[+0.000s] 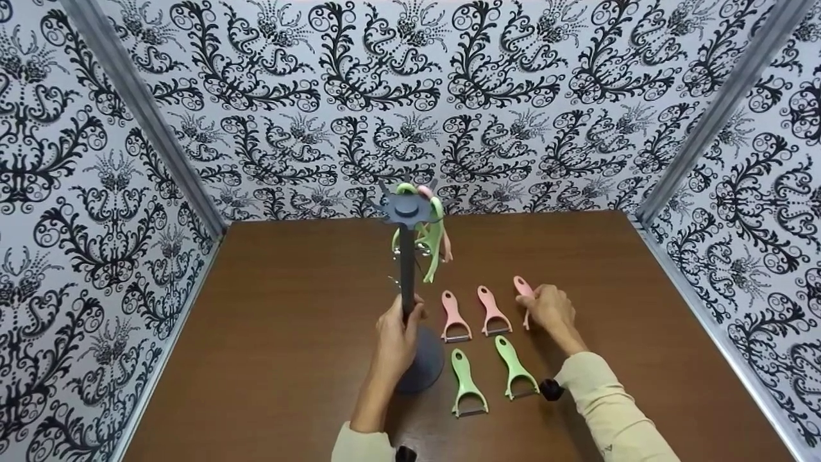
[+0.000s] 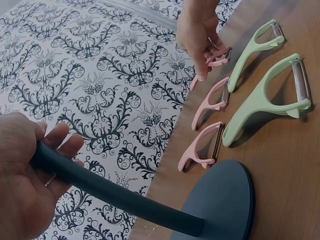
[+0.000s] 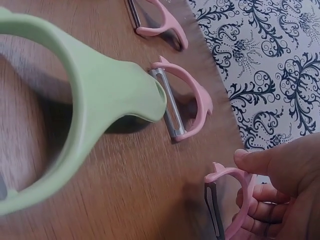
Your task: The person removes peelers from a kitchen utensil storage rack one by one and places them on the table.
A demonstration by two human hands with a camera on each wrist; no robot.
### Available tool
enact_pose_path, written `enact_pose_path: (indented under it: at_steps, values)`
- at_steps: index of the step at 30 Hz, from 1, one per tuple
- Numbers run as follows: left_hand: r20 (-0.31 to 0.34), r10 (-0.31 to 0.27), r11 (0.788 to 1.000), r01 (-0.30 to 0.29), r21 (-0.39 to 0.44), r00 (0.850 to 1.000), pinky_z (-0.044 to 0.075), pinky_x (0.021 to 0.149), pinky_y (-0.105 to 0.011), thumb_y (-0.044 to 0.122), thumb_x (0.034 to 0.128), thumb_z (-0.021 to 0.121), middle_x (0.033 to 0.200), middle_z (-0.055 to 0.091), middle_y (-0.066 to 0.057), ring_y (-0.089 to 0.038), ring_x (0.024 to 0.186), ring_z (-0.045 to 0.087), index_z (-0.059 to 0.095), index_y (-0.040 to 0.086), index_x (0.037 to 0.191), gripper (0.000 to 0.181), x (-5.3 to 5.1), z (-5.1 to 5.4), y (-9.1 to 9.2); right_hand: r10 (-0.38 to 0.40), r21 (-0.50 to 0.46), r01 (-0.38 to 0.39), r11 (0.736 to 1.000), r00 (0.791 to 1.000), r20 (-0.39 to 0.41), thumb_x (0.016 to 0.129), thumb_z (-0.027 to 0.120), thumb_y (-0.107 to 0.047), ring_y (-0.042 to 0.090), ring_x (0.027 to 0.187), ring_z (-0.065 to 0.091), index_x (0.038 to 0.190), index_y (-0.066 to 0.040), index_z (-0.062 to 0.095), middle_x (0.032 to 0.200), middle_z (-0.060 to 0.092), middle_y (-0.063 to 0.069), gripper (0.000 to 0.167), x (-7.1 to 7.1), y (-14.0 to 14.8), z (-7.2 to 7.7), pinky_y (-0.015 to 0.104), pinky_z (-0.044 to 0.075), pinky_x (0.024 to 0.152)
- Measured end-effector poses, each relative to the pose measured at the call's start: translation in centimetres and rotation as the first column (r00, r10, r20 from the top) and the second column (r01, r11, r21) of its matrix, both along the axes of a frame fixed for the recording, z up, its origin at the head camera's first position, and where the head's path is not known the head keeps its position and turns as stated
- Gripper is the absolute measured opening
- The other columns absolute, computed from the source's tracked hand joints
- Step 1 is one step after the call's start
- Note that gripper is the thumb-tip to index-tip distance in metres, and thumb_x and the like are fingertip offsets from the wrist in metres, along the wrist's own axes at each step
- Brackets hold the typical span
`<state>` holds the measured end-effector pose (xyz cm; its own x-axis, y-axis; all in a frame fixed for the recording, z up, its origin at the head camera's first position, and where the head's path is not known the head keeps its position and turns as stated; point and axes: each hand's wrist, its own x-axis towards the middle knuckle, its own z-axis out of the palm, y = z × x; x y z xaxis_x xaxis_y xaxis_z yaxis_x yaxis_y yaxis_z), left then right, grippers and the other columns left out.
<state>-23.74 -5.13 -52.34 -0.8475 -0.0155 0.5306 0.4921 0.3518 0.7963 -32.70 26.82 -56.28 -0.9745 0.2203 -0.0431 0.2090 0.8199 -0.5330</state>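
My left hand (image 1: 392, 335) grips the pole (image 1: 408, 269) of a dark grey stand with a round base (image 2: 220, 200) and a hooked top. Several green and pink peelers, one of them a green peeler (image 1: 434, 247), hang from its hooks. On the right, my right hand (image 1: 553, 311) holds a pink peeler (image 3: 245, 200) with thumb and fingers around its frame; its handle points toward the back. Two more pink peelers (image 1: 451, 316) (image 1: 492, 311) lie between the stand and that hand. Nearer the front lie two green peelers (image 1: 468, 385) (image 1: 515, 367), blades toward me.
Everything stands on a brown wooden table (image 1: 288, 308). Patterned black and white panels (image 1: 410, 83) enclose it at the back and both sides, with grey metal posts (image 1: 154, 122) at the corners. The stand's hooked top (image 1: 405, 208) rises well above the table.
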Motion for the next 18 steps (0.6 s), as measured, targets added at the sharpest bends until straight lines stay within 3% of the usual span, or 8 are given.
enact_pose_path:
  at_steps: [7, 13, 18]
  values:
    - [0.003, 0.002, 1.000, -0.002, -0.005, 1.000, 0.049, 0.065, -0.031, 0.010, 0.1038, 0.062, 0.082, 0.069, -0.002, -0.021, 0.072, 0.064, 0.064, 0.009, 0.101, 0.003, 0.0, 0.1, 0.1, 0.005, 0.007, -0.005, 1.000, 1.000, -0.015, 0.092, 0.078, -0.037, 0.035, 0.082, 0.065, 0.092, -0.005, 0.070, 0.088, 0.069, 0.016, 0.032, -0.1, -0.2, -0.5, 0.053, 0.049, 0.070]
    - [-0.009, 0.004, 1.000, -0.004, -0.026, 1.000, 0.048, 0.063, -0.030, 0.010, 0.1042, 0.061, 0.084, 0.070, -0.002, -0.012, 0.070, 0.061, 0.064, 0.008, 0.102, 0.004, 0.1, 0.1, 0.1, 0.018, 0.017, -0.017, 1.000, 0.999, -0.049, 0.091, 0.080, -0.037, 0.035, 0.078, 0.064, 0.078, -0.009, 0.066, 0.080, 0.067, 0.013, 0.034, -0.1, -0.3, -1.0, 0.055, 0.049, 0.067]
    - [-0.019, 0.011, 1.000, -0.011, -0.027, 1.000, 0.048, 0.063, -0.030, 0.013, 0.1046, 0.061, 0.083, 0.070, -0.004, -0.013, 0.070, 0.061, 0.064, 0.006, 0.102, 0.008, 0.1, 0.0, 0.0, 0.027, 0.017, -0.026, 1.000, 0.997, -0.074, 0.091, 0.080, -0.036, 0.036, 0.076, 0.063, 0.075, -0.009, 0.063, 0.076, 0.065, 0.013, 0.036, -0.2, -0.6, -1.3, 0.055, 0.048, 0.066]
